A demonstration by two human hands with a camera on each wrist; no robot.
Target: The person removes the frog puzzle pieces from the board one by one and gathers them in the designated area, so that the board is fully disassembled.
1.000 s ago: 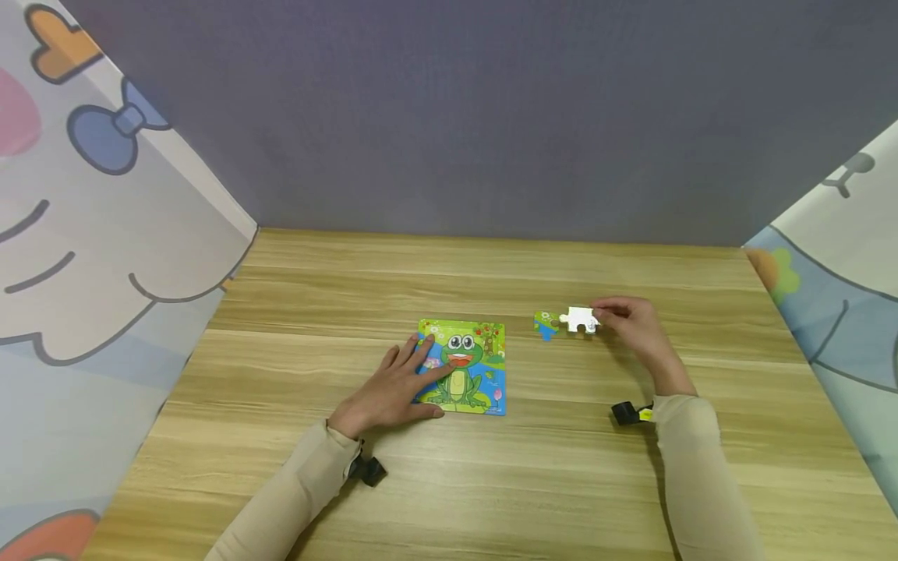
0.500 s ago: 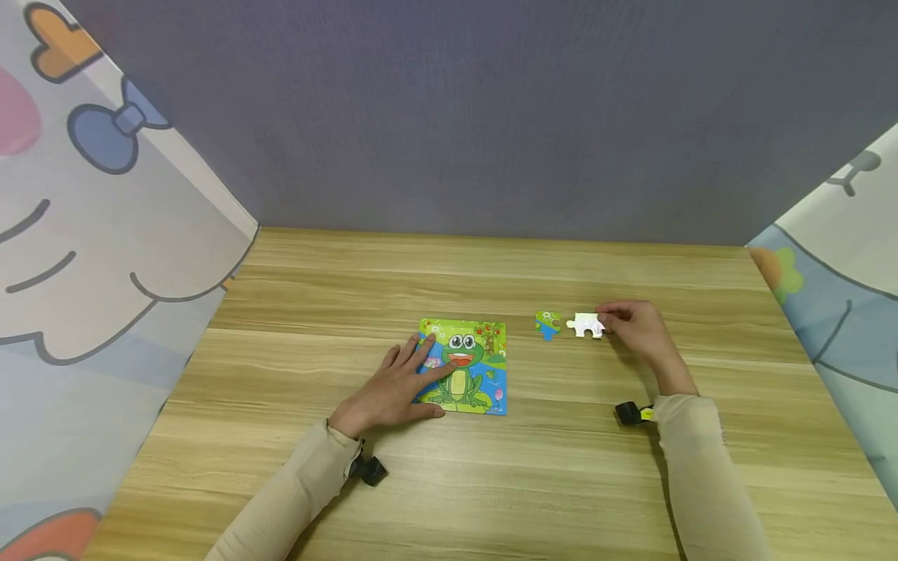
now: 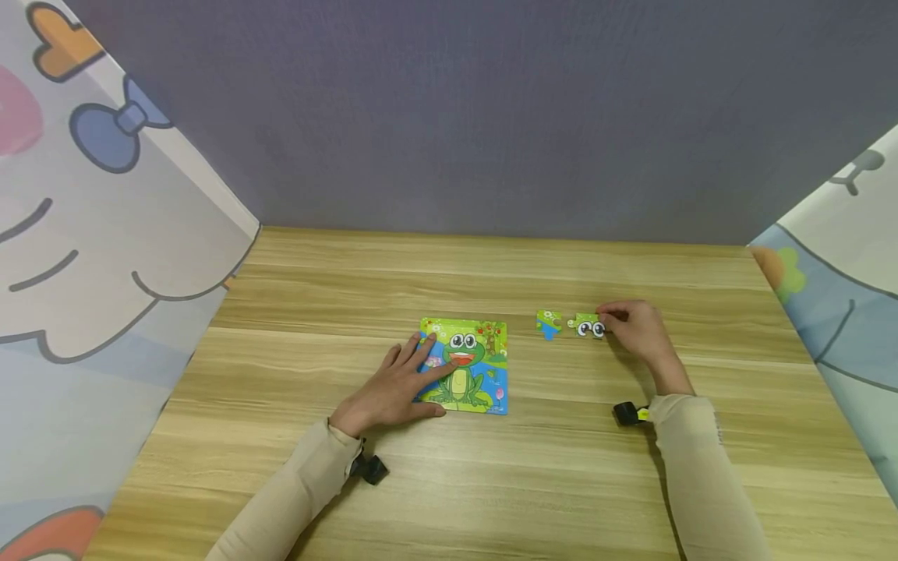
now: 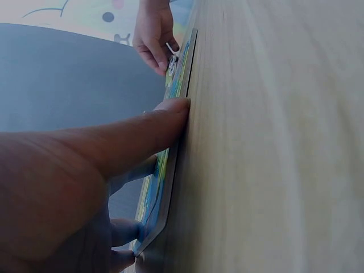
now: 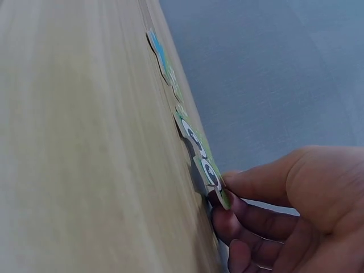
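Note:
A square frog puzzle [image 3: 466, 382] lies on the wooden table, its frog picture facing up. My left hand [image 3: 393, 389] rests on its left part with spread fingers; the thumb touches the lower edge, as the left wrist view [image 4: 165, 199] also shows around the board. Right of the puzzle, my right hand [image 3: 638, 331] pinches the right end of a piece with two eyes [image 3: 589, 327]. In the right wrist view this eye piece [image 5: 196, 142] is tilted, held between thumb and fingers. A green and blue piece [image 3: 549, 322] lies just left of it.
The wooden table [image 3: 456, 273] ends at a dark grey panel [image 3: 491, 117] behind. Walls printed with cartoon figures stand at both sides. A small black camera [image 3: 369, 469] sits at the left wrist, another [image 3: 626, 414] at the right.
In my right hand the piece showed a pale, glaring surface before; its printed eyes show now. That hand has shifted slightly right since the earliest frame. My left hand has stayed on the puzzle.

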